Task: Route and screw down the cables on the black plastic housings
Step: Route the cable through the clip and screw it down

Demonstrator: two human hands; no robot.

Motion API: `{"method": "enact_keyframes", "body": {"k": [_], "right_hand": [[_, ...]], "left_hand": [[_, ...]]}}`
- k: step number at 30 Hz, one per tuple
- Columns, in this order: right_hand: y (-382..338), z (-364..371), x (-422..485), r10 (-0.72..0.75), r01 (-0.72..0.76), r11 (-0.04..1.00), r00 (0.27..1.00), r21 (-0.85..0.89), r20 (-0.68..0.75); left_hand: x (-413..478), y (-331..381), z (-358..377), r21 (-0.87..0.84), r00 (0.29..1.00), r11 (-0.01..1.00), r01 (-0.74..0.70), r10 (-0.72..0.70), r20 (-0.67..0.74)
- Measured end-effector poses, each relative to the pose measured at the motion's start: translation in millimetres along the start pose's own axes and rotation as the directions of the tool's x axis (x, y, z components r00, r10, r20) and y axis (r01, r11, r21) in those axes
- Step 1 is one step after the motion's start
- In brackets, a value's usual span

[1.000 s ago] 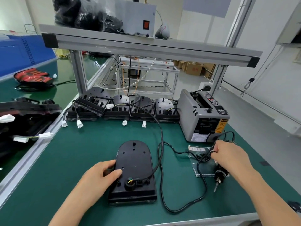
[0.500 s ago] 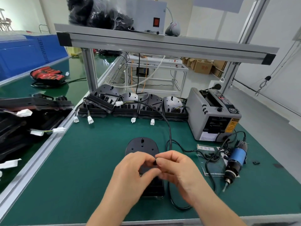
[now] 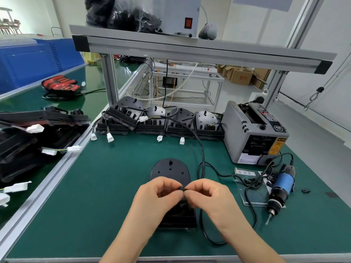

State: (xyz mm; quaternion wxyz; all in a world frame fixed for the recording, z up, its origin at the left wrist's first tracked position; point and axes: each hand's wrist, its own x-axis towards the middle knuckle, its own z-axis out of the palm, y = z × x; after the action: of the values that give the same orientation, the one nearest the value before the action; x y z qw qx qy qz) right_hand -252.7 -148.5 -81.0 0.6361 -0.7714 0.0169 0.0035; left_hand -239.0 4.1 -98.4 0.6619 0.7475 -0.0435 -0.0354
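Pinching a small black piece (image 3: pixel 182 188) between them, the left hand (image 3: pixel 159 200) and right hand (image 3: pixel 209 201) meet above the near half of the housing (image 3: pixel 170 170). Both hands' fingers (image 3: pixel 192 186) are curled. Each thumb and forefinger tip grasps the piece, one hand from either side. What the piece is cannot be told at this size.

The housing lies flat on the green desk (image 3: pixel 98 186), rounded end away from the person, its near end hidden under the hands. A black cable (image 3: pixel 203 158) comes forward from the back of the desk and passes just right of the housing. More black cable loops on the desk beside the right wrist. Whether either joins the housing is hidden by the hands.

To the right a blue screwdriver (image 3: pixel 283 186) lies on the desk, tip toward the person, partly on a clear bag (image 3: pixel 253 198) holding small black parts. Behind it stands a grey tape dispenser (image 3: pixel 250 133).

At the back of the desk a row of housings (image 3: pixel 180 120) stands side by side, with white connectors (image 3: pixel 160 138) lying just in front. An aluminium shelf (image 3: pixel 190 48) spans above them, carrying a grey box (image 3: pixel 176 14) with a red switch. On the neighbouring desk to the left, more black housings are stacked.
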Motion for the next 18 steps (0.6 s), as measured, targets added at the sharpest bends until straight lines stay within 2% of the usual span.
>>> {"method": "enact_keyframes", "body": {"k": [3, 7, 10, 14, 18], "right_hand": [[4.0, 4.0, -1.0, 0.026, -0.024, 0.995, 0.999, 0.095, -0.025], [4.7, 0.5, 2.8, 0.126, -0.141, 0.974, 0.988, 0.179, 0.091], [1.9, -3.6, 5.8, 0.223, -0.279, 0.92, 0.951, 0.277, 0.215], [-0.7, -6.4, 7.4, 0.253, -0.35, 0.866, 0.922, 0.357, 0.293], [1.5, -5.9, 7.0, 0.253, -0.32, 0.909, 0.933, 0.268, 0.255]], "left_hand": [[0.5, -1.4, -0.8, 0.051, 0.999, 0.998, -0.023, 0.024, -0.021], [0.6, -2.4, -6.5, 0.262, 0.965, 0.929, -0.262, 0.261, 0.038], [4.5, -2.7, -9.9, 0.282, 0.909, 0.866, -0.414, 0.407, 0.087], [9.2, -5.6, -13.2, 0.246, 0.875, 0.839, -0.485, 0.464, 0.14], [10.2, -9.8, -17.5, 0.282, 0.849, 0.801, -0.528, 0.484, 0.213]]}}
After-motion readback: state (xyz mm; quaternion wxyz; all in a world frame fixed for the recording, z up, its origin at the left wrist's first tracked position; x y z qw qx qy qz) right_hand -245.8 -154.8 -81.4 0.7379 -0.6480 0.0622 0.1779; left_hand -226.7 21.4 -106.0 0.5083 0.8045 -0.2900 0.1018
